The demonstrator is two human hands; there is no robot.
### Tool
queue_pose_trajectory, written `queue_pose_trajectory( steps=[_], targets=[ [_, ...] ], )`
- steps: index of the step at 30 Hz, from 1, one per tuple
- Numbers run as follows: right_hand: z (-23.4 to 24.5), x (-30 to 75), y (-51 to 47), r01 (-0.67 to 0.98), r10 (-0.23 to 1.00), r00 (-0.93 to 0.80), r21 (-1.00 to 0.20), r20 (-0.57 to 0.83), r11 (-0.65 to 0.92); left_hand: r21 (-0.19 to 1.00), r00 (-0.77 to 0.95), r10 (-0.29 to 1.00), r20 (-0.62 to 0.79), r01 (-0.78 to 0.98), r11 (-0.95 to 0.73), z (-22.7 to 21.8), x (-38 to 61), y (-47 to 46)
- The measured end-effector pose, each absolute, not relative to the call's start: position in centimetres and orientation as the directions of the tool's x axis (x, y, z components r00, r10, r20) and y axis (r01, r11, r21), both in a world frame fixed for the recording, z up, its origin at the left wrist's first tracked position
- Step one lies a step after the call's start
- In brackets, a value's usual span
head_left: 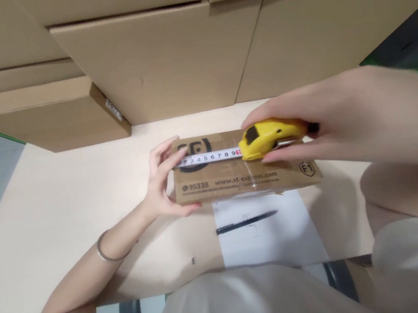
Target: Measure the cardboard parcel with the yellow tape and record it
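Note:
A small brown cardboard box with black print sits over the table in front of me. My right hand grips a yellow tape measure above the box's top. Its white blade is drawn out leftward across the printed face, with numbers up to about ten showing. My left hand wraps round the box's left end, fingers on the blade's tip and thumb at the lower edge. The blade's very end is hidden by those fingers.
On the table, a white sheet of paper with a small drawing lies partly under the box, a black pen on it. Large cardboard boxes stand stacked behind, with a flatter box at the left.

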State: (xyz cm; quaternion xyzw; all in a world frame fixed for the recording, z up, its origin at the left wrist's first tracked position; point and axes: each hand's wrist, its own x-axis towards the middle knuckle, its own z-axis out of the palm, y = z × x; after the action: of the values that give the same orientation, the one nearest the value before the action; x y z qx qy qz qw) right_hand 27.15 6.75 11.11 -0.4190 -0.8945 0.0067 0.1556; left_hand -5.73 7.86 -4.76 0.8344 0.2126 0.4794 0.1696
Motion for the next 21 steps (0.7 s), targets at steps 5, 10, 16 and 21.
queue_pose_trajectory(
  steps=[5,10,16,21],
  targets=[
    [10.1,20.2,6.4,0.624,0.594,-0.759,0.035,0.268,0.781,0.62,0.4,0.599,0.694,0.089,-0.779,-5.8,-5.1,8.0],
    [10.8,19.6,5.3,0.604,0.546,-0.749,0.048,0.376,0.795,0.672,0.37,0.632,0.68,0.028,-0.74,-5.0,-4.7,7.6],
    [12.2,23.5,5.1,0.531,0.704,-0.501,-0.463,0.503,0.709,0.973,0.188,0.955,0.23,-0.04,-0.227,-1.4,-4.2,6.8],
    [7.4,22.2,6.1,0.526,0.728,-0.648,-0.56,0.223,0.64,0.961,0.398,0.906,-0.145,-0.16,0.224,-1.6,-3.1,7.1]
  ],
)
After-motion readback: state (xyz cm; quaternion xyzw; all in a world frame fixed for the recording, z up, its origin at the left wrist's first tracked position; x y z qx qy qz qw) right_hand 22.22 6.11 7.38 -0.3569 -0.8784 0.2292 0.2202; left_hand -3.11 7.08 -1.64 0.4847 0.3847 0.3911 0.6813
